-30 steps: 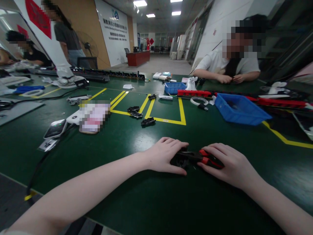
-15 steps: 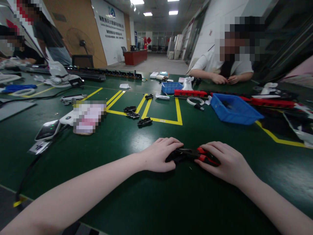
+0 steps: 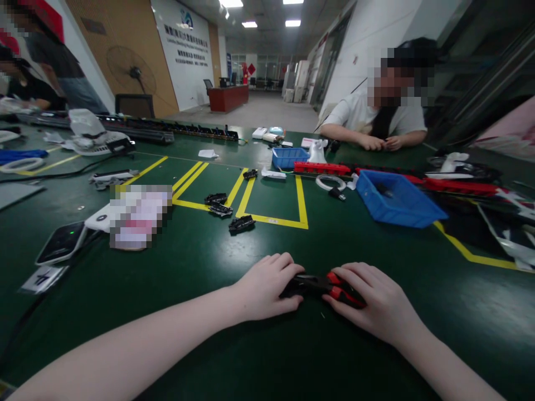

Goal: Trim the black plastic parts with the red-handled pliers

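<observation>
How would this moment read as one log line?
Left hand: holds black part | right hand: grips pliers | ahead: loose parts

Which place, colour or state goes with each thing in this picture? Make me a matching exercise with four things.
Things:
1. pliers
2. black part
3. large bin
4. desk

Places, colours, states:
A. blue, open on top
B. held in the right hand
C. on the floor beyond the green table
D. held in the left hand

Right pairs: 1-B, 2-D, 3-A, 4-C
</observation>
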A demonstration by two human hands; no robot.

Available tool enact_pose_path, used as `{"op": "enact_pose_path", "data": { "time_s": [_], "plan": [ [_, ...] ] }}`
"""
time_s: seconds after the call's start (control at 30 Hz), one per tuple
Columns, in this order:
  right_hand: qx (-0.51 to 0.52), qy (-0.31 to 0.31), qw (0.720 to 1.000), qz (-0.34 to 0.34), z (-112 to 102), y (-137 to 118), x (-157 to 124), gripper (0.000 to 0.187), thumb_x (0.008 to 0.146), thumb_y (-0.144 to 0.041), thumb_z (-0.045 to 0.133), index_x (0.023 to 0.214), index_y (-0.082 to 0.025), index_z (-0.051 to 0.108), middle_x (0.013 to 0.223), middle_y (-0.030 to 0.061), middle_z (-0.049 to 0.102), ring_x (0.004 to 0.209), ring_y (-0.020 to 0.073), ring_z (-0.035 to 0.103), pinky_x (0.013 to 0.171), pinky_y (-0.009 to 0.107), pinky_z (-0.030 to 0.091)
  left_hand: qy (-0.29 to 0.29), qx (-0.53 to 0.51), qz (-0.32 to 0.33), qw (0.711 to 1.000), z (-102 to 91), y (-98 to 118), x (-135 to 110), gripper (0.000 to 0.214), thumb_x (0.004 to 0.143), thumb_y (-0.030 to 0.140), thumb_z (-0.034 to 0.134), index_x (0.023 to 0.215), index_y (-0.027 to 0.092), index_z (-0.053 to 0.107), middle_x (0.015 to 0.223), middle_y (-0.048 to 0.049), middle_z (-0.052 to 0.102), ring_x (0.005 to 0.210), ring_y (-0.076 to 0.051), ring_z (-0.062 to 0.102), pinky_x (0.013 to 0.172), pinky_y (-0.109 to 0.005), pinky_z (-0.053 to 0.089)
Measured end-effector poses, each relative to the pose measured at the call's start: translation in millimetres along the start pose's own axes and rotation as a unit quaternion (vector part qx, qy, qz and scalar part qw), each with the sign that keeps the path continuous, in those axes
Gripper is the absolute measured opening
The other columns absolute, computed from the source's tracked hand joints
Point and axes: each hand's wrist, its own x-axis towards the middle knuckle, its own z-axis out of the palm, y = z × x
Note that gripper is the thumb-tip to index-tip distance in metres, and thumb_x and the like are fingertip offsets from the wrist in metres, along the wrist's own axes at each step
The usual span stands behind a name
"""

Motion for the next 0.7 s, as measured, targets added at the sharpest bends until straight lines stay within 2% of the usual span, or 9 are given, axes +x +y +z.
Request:
{"op": "enact_pose_path", "data": {
  "time_s": [0.37, 0.57, 0.7],
  "plan": [
    [-0.002, 0.007, 1.0, 0.002, -13, -5, -4, 0.031, 0.083, -0.036, 0.066, 0.107, -0.017, 0.063, 0.096, 0.0115, 0.069, 0.081, 0.0214, 0.065, 0.068, 0.034, 0.054, -0.043, -0.017, 0.008, 0.999, -4.6, 9, 2, 0.04, 0.086, 0.037, 0.06, 0.12, 0.019, 0.053, 0.111, -0.0059, 0.068, 0.097, -0.024, 0.065, 0.085, -0.037, 0.046],
    [-0.012, 0.008, 1.0, 0.001, -18, -10, 0, 0.031, 0.082, -0.036, 0.065, 0.106, -0.016, 0.063, 0.095, 0.0114, 0.069, 0.083, 0.0213, 0.065, 0.072, 0.035, 0.053, -0.056, -0.018, -0.022, 0.998, -2.5, 12, 3, 0.035, 0.087, 0.046, 0.06, 0.111, 0.022, 0.058, 0.1, -0.0028, 0.072, 0.089, -0.024, 0.068, 0.08, -0.037, 0.044],
    [-0.004, -0.002, 1.0, 0.024, -15, -11, -4, 0.033, 0.08, -0.038, 0.066, 0.106, -0.018, 0.063, 0.096, 0.0109, 0.069, 0.084, 0.0223, 0.065, 0.073, 0.037, 0.053, -0.06, -0.011, -0.022, 0.998, -1.1, 12, 2, 0.036, 0.086, 0.048, 0.061, 0.11, 0.023, 0.058, 0.101, -0.0024, 0.072, 0.089, -0.024, 0.068, 0.079, -0.036, 0.043]
  ]
}}
